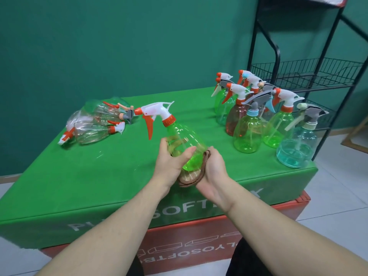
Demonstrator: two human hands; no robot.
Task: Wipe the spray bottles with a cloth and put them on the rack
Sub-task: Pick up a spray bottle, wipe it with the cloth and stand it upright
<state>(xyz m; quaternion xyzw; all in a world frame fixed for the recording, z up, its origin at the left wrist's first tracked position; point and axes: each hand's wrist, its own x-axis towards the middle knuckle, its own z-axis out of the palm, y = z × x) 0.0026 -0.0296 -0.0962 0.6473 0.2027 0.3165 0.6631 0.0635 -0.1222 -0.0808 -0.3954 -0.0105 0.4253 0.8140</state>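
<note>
1. At the centre of the frame the left hand (171, 162) curls its grip round the body of a green spray bottle (184, 144), thumb over the near side, fingers behind the clear plastic.
2. The bottle is held tilted above the green table (83, 176), its white and orange trigger head (157, 114) pointing to the upper left.
3. The right hand (216, 170) grasps a brown cloth (192, 179) and cups it against the bottle's base and right side.
4. At the left of the frame a heap of clear spray bottles (95, 124) lies on its side on the table.
5. At the right of the frame a cluster of upright spray bottles (258, 120), green, reddish and pale blue, stands on the table.
6. Behind that cluster, in the upper right of the frame, stands a black wire rack (306, 74) against the green wall (119, 46).
</note>
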